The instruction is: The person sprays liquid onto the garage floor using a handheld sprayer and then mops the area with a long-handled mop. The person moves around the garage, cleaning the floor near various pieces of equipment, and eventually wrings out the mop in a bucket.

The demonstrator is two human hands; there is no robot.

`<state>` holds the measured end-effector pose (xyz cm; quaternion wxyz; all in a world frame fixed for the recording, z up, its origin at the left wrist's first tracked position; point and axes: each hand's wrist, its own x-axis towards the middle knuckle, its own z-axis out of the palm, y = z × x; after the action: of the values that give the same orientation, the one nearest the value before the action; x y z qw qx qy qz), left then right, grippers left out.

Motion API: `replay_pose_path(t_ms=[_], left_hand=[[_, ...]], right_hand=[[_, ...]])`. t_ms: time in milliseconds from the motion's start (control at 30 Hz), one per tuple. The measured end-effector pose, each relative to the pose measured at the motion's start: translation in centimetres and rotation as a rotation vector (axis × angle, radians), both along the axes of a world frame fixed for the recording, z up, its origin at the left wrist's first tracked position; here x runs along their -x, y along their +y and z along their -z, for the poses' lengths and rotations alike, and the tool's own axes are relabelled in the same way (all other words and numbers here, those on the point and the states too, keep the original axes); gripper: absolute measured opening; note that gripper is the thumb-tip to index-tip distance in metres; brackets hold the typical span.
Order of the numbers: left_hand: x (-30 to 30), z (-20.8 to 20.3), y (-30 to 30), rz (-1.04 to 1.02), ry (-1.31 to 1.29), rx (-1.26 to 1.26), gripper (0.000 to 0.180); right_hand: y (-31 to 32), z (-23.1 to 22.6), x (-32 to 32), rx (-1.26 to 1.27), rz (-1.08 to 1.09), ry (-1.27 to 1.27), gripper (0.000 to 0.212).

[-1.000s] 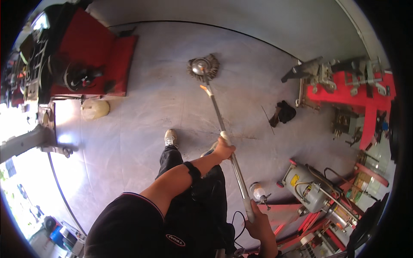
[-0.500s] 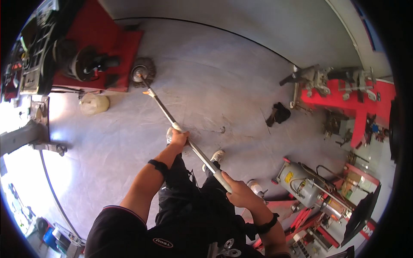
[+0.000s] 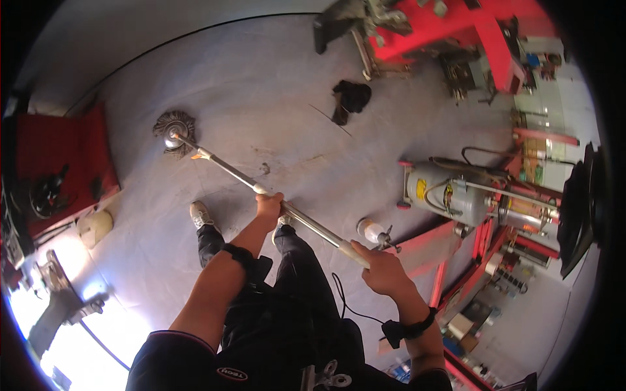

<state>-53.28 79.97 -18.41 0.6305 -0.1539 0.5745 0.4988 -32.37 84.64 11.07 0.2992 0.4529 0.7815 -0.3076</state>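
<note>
A mop with a silver pole [image 3: 229, 171] slants across the view from upper left to lower right. Its round head [image 3: 175, 124], with grey-brown strands spread out, lies on the floor at the left. My left hand [image 3: 268, 208] is closed round the middle of the pole, by a pale collar. Farther down, my right hand [image 3: 383, 270] grips the light grey end section, fingers wrapped over it. Both forearms wear black straps. My light shoes stand on the floor below the pole.
A red cabinet [image 3: 62, 166] with a pale bucket [image 3: 95, 228] beside it stands left. A dark cloth-like item [image 3: 352, 98] lies on the grey floor [image 3: 261, 98]. At right are a red machine frame [image 3: 450, 26], a wheeled grey tank [image 3: 466, 199] and a white bottle [image 3: 373, 231].
My view has turned to the right, and my feet have stepped. The mop head now rests out on the floor, away from the red cabinet's edge. Both hands keep their hold.
</note>
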Motion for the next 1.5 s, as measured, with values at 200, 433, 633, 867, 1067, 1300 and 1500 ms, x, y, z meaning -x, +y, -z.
replay_pose_path(t_ms=[200, 433, 633, 867, 1067, 1300, 1500], left_hand=[[-14.7, -2.3, 6.3, 0.294, 0.034, -0.010, 0.042], [-28.7, -1.1, 13.6, 0.631, 0.053, -0.092, 0.059], [-32.5, 0.7, 18.4, 0.916, 0.106, -0.223, 0.078], [-32.4, 0.8, 16.7, 0.942, 0.056, -0.202, 0.078], [-29.0, -2.3, 9.7, 0.738, 0.005, -0.225, 0.077], [-19.2, -7.9, 0.6, 0.514, -0.098, -0.166, 0.065], [-9.2, -8.8, -8.1, 0.139, -0.078, -0.161, 0.057]], right_hand=[[-1.0, -1.7, -12.9, 0.012, 0.291, -0.131, 0.068], [-2.8, -1.5, -21.7, -0.054, 0.627, -0.096, 0.070], [-4.6, 2.3, -20.3, -0.065, 0.842, -0.042, 0.074], [-5.2, 1.4, -17.9, 0.006, 0.860, -0.116, 0.076], [-7.7, -4.3, -16.0, 0.029, 0.633, -0.154, 0.077], [-10.7, -10.3, -9.4, 0.165, 0.433, -0.295, 0.080], [-12.9, -11.0, -2.4, 0.188, 0.137, -0.189, 0.079]])
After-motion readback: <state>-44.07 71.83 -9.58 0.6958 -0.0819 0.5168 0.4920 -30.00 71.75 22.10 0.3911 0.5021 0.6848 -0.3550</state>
